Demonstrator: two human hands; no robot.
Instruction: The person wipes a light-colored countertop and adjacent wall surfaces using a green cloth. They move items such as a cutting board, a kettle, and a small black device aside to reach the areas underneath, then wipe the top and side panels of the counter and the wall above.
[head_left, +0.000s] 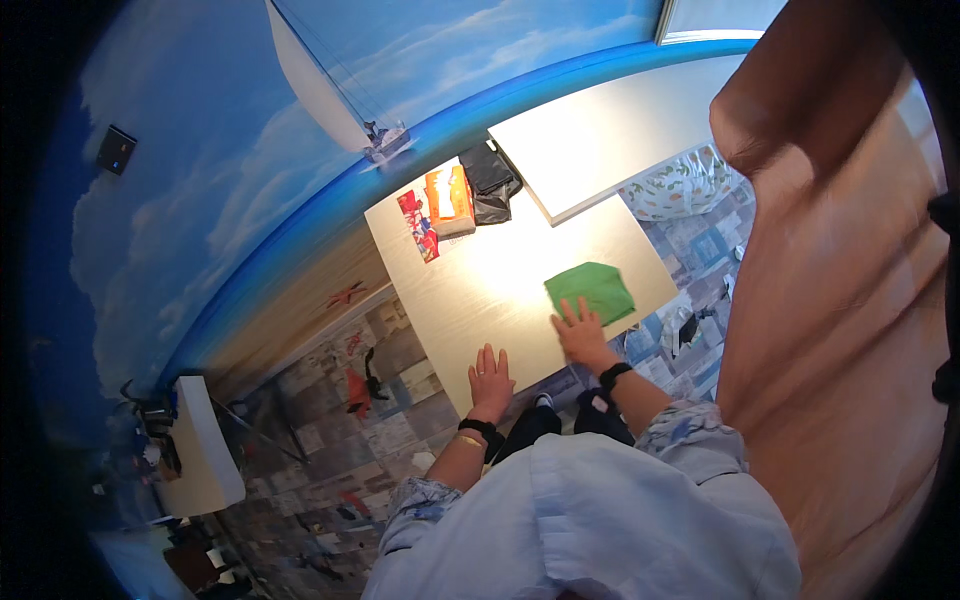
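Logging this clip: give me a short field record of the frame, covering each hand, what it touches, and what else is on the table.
surface: light wooden table
left hand: flat on the table near its front edge, fingers spread, holding nothing
right hand: flat, palm down, fingertips at the near edge of the folded green cloth
far end of table: orange packet, red packet, black bag
beside: second white table
wrists: dark band on each

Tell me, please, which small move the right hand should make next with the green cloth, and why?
Probably slide the right hand forward onto the green cloth. Its fingertips only reach the cloth's near edge, and the left hand lies flat on the table, apart from it.
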